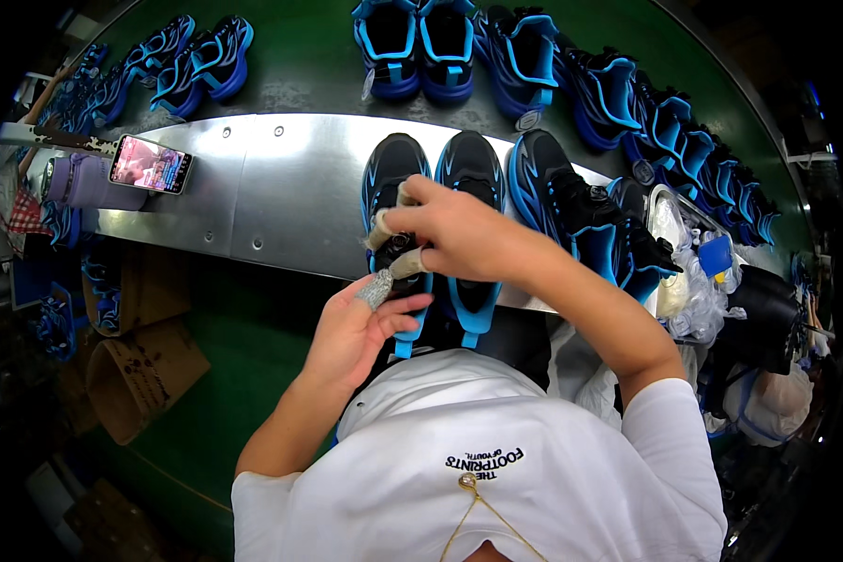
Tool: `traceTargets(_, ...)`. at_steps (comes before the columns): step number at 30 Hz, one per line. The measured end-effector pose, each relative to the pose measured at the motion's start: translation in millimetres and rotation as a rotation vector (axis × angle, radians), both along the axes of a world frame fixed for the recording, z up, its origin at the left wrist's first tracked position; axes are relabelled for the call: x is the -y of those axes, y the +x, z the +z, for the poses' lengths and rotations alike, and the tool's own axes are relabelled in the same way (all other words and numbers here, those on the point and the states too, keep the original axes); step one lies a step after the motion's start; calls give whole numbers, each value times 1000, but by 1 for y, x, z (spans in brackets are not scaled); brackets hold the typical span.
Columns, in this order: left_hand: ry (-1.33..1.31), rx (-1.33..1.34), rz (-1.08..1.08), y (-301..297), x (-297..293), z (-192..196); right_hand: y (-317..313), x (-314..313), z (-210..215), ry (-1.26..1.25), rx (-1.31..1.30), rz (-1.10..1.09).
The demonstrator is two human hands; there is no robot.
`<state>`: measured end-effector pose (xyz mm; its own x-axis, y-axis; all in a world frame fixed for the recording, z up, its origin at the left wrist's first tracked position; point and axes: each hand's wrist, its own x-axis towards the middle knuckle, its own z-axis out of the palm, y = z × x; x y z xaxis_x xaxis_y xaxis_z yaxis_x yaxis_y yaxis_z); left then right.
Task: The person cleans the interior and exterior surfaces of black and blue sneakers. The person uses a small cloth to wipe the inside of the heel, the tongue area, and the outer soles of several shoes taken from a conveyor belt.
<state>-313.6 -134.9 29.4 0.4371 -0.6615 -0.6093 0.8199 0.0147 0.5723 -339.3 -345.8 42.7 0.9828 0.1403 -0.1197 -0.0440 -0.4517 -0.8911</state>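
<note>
Two black sneakers with blue trim stand toe-away on the steel ledge in front of me. Over the left sneaker (395, 159), my right hand (459, 229) bends its fingers, in pale finger covers, onto the lacing area. Exactly what its fingertips grip there is hidden. Beside the heel of that shoe is my left hand (351, 328), fingers apart, with a grey cover on one finger close to the right hand's covered fingertip. The second sneaker (470, 164) stands alongside, partly behind my right hand. More sneakers (545, 173) lean at the right, beyond my right forearm.
Rows of similar sneakers (445, 47) stand on the green conveyor (300, 56) beyond the steel ledge (300, 187). At left, a phone (152, 165) leans on a purple bottle (89, 183). A tray of clear plastic bags (698, 300) sits at right. A cardboard box (145, 379) stands below left.
</note>
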Motion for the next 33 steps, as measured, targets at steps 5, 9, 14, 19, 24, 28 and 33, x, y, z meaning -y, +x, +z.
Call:
traceTargets(5, 17, 58, 40, -2, 7, -19, 13, 1, -10, -26, 50, 123)
traceTargets(9, 13, 46, 40, -4, 7, -26, 19, 8, -15, 62, -43, 171)
traceTargets(14, -137, -16, 97, -8, -2, -30, 10, 12, -1, 81, -42, 190)
traceTargets(19, -174, -53, 123, -10, -1, -28, -4, 0, -11, -106, 106, -1)
traceTargets(24, -115, -56, 141, -11, 2, -26, -5, -1, -14, -82, 118, -23)
traceTargets(28, -147, -8, 118, -8, 7, -17, -11, -12, -16, -372, 322, -165)
traceTargets(33, 265, 1441, -465, -20, 8, 11, 2, 14, -11, -198, 177, -34)
